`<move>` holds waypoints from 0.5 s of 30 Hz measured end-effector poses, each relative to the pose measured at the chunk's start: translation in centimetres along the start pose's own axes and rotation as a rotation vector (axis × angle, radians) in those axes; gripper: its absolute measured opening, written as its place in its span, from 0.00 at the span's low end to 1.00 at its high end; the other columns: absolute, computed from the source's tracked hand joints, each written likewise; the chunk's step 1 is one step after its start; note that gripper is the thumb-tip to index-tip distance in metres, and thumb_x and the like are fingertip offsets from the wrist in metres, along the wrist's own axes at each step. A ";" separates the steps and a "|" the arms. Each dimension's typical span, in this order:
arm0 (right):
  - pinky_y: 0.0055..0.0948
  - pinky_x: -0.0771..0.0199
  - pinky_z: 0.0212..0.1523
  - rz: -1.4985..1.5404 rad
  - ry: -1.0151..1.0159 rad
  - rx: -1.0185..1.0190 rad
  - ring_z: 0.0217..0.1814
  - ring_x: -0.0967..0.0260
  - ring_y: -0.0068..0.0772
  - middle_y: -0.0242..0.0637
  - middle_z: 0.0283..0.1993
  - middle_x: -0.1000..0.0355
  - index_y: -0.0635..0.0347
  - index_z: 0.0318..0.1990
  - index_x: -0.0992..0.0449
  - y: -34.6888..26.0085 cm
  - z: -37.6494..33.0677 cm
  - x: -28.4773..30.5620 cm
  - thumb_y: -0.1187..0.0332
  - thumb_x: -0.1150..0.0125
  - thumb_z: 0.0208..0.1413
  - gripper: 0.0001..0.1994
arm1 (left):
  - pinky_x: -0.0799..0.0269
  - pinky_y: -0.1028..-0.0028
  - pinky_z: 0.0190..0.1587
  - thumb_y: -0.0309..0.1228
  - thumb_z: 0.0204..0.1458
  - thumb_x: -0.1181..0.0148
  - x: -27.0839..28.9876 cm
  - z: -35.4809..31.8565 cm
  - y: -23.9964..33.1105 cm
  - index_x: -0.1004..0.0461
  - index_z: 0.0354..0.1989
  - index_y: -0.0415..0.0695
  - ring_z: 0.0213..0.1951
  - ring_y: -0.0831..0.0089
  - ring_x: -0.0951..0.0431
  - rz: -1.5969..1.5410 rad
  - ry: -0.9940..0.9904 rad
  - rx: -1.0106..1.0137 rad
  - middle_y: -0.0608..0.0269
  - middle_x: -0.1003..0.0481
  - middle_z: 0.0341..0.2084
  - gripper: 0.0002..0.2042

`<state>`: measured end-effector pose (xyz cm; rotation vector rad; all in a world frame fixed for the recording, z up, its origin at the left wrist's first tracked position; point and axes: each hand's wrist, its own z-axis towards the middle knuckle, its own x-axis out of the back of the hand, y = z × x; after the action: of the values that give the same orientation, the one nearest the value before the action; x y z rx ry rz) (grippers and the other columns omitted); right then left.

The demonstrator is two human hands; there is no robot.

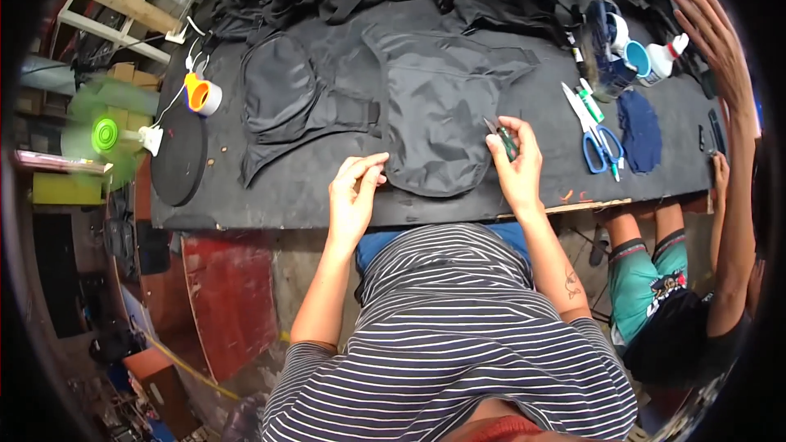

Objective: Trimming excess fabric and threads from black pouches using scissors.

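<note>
A black fabric bag panel (434,106), with a rounded lower edge and a strap piece at its upper right, lies flat on the dark table in front of me. My left hand (354,190) is at the panel's lower left edge, thumb and fingers pinched together; what they grip, if anything, is too small to make out. In my right hand (520,165), at the panel's right edge, is a small pair of green-handled thread snips (508,144), its blades pointing up and left. Left of the panel lies a black padded bag piece (281,90) with straps.
Blue-handled scissors (591,133), a green-and-white marker (589,104) and a dark blue cloth piece (640,133) lie at right. Behind them stands a white bottle (661,61). Black bags are heaped at the back. A tape roll (203,96) and green fan (106,135) are left. Another person's hand (712,29) reaches in.
</note>
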<state>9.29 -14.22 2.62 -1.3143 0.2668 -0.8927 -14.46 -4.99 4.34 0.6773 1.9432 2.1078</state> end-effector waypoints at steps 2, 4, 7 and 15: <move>0.32 0.29 0.40 -0.134 -0.016 0.178 0.39 0.30 0.39 0.43 0.41 0.34 0.63 0.44 0.29 -1.9 -0.2 -0.3 0.73 0.37 0.48 0.15 | 0.31 0.80 0.36 0.22 0.50 0.40 -0.3 -0.3 -0.1 0.26 0.47 0.40 0.32 0.78 0.30 0.190 0.098 -0.051 0.63 0.33 0.34 0.14; 0.34 0.30 0.37 -0.207 -0.005 0.292 0.38 0.32 0.42 0.42 0.40 0.34 0.60 0.43 0.27 -3.3 -0.7 -1.1 0.72 0.35 0.44 0.16 | 0.31 0.81 0.37 0.22 0.45 0.35 -0.2 -0.4 -0.6 0.31 0.53 0.42 0.32 0.80 0.31 0.021 0.027 0.058 0.63 0.33 0.34 0.24; 0.31 0.32 0.38 -0.231 -0.167 0.358 0.39 0.33 0.39 0.39 0.37 0.33 0.58 0.42 0.25 -4.6 -1.2 -2.1 0.72 0.33 0.42 0.16 | 0.30 0.82 0.40 0.17 0.42 0.36 -0.3 -0.5 -1.3 0.35 0.56 0.42 0.33 0.81 0.29 -0.231 -0.042 0.164 0.65 0.31 0.33 0.29; 0.31 0.42 0.37 -0.281 -0.440 0.324 0.37 0.33 0.31 0.30 0.32 0.35 0.53 0.38 0.25 -4.7 -2.1 -4.4 0.71 0.35 0.39 0.14 | 0.25 0.77 0.39 0.14 0.45 0.41 -1.5 -0.8 -3.1 0.36 0.52 0.35 0.34 0.74 0.24 -0.714 0.026 0.351 0.57 0.26 0.33 0.23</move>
<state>3.15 -12.58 4.98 -1.2214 -0.3998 -0.8131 -14.01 -6.02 1.02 -0.0258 2.1539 1.3686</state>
